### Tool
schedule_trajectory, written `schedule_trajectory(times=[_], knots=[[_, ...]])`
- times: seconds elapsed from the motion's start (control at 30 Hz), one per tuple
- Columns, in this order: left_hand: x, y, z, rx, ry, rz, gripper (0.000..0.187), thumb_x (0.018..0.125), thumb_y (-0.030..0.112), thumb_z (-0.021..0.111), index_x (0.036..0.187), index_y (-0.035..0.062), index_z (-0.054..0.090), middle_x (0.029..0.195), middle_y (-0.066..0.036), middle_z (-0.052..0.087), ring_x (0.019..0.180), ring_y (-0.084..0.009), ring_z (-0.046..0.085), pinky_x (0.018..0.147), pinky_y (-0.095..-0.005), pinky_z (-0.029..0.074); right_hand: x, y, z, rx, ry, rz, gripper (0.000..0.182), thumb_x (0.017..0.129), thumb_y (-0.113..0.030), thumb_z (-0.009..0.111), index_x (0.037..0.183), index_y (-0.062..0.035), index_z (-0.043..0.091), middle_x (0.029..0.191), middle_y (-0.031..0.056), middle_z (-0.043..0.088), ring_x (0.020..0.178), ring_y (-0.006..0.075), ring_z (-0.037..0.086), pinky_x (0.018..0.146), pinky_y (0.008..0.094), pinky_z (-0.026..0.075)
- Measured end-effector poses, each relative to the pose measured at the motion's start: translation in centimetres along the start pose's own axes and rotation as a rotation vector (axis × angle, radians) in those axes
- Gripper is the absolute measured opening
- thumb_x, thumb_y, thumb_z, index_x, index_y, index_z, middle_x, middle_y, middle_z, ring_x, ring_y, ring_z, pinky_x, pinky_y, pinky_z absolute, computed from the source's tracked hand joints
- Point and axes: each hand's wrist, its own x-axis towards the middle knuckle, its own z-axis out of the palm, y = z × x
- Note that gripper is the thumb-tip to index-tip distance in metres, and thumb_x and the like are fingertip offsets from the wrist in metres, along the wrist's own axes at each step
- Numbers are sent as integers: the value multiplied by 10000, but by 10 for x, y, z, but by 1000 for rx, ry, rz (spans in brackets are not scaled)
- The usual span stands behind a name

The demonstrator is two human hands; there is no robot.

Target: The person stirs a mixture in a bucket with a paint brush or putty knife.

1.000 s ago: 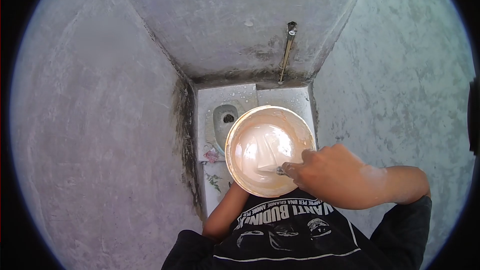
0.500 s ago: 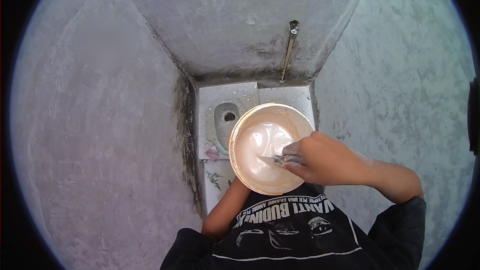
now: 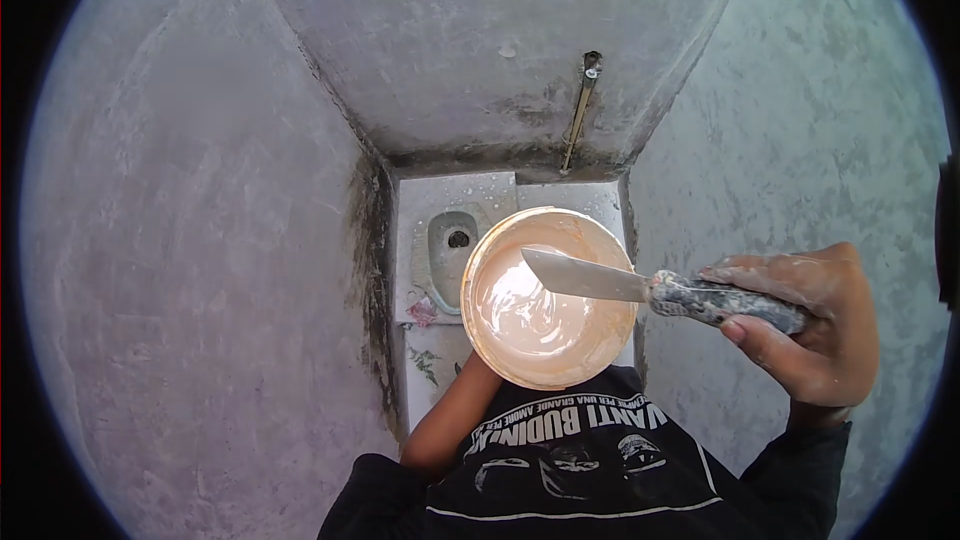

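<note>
In the head view, my right hand (image 3: 835,325) grips a knife (image 3: 590,278) by its thick, mottled, smeared handle. The broad metal blade points left over the round bucket (image 3: 620,350), above the mix rather than in it. Inside the bucket lies a glossy, cream-white wet mix (image 3: 520,315) with swirl marks. My left forearm (image 3: 455,420) reaches up to the bucket's underside, near my chest, and appears to bear it; the fingers of that hand are hidden behind it. Pale residue coats my right fingers.
Bare grey plastered walls (image 3: 200,240) close in on both sides and ahead. Below is a squat toilet (image 3: 440,260) set in a white tiled floor (image 3: 420,190). A pipe (image 3: 580,110) runs down the far wall. A pink scrap (image 3: 422,312) and green sprigs (image 3: 424,365) lie at left.
My right hand has drawn back to the right and lifted the knife out of the mix, so its whole blade shows. The bucket has barely shifted.
</note>
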Motion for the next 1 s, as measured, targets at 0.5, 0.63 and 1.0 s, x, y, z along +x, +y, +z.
schedule_trajectory(times=[0.5, 0.63, 1.0], knots=[[2, -7, -16, -267, -100, 21, 641, 917, 534, 372, 1371, 81, 372, 1330, -168, 464, 1209, -326, 467, 1041, -454, 374, 33, 73, 129, -651, -412, -189, 290, 842, -138, 562, 1118, -55, 591, 716, 135, 620, 633, 290, 639, 551, 402, 501], [21, -49, -92, 55, 98, 76, 556, 948, 454, 379, 1355, 76, 387, 1263, -161, 500, 1122, -300, 527, 952, -422, 464, 30, 74, 128, -595, -664, -201, 325, 833, -193, 584, 1133, -69, 596, 737, 121, 623, 634, 286, 644, 544, 388, 506], [-26, -83, -111, -273, 109, -85, 443, 962, 309, 444, 1321, 51, 430, 1254, -146, 513, 1095, -229, 553, 909, -357, 503, 21, 135, 144, -438, -319, 8, 534, 823, -403, 637, 1206, -59, 495, 761, 127, 611, 598, 314, 636, 507, 398, 502]])
